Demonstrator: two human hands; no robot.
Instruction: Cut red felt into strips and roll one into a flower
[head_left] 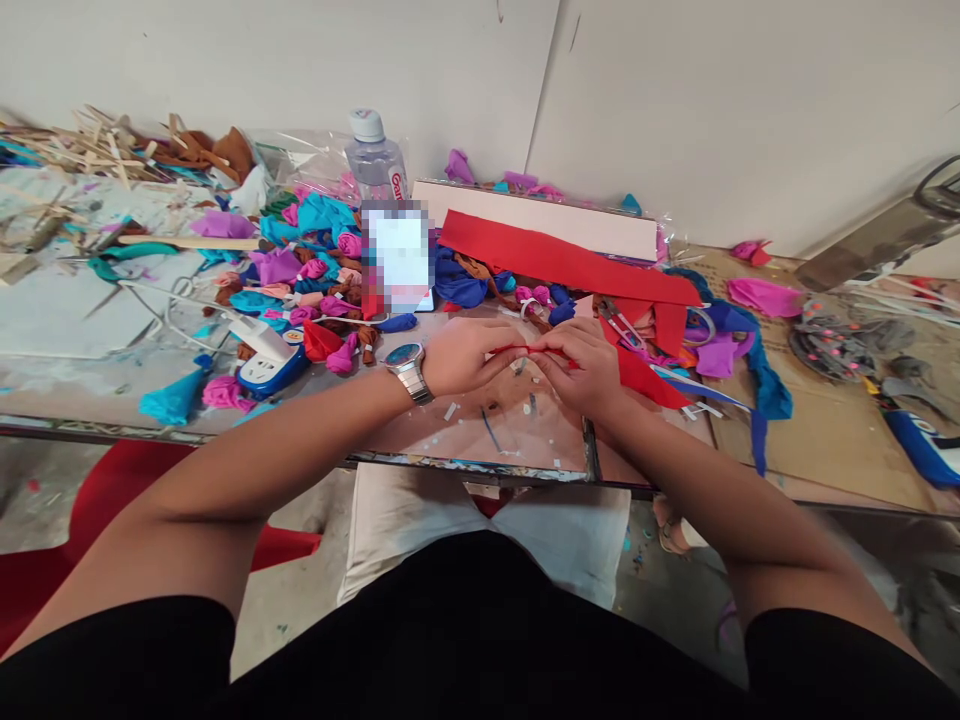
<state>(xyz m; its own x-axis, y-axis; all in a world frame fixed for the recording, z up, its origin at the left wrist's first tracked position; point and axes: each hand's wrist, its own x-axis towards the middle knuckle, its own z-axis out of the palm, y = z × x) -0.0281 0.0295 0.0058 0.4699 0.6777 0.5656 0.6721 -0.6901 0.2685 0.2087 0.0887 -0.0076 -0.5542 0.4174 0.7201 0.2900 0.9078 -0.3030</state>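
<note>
Both my hands meet over the near part of the table. My left hand (466, 357), with a watch (406, 362) on its wrist, pinches one end of a small piece of red fabric (528, 350). My right hand (581, 365) grips the other end, its fingertips almost touching the left ones. Much of that piece is hidden by the fingers. Just behind my right hand lie a pair of scissors (621, 325) and a long red fabric strip (562, 255). Another red piece (649, 383) sticks out to the right of that hand.
A water bottle (375, 165) and a lit phone (400, 255) stand behind my hands among several coloured fabric bundles (322, 215). To the left are a blue and white power socket (274, 365) and wooden sticks (112, 150). Cardboard (832, 440) covers the right side.
</note>
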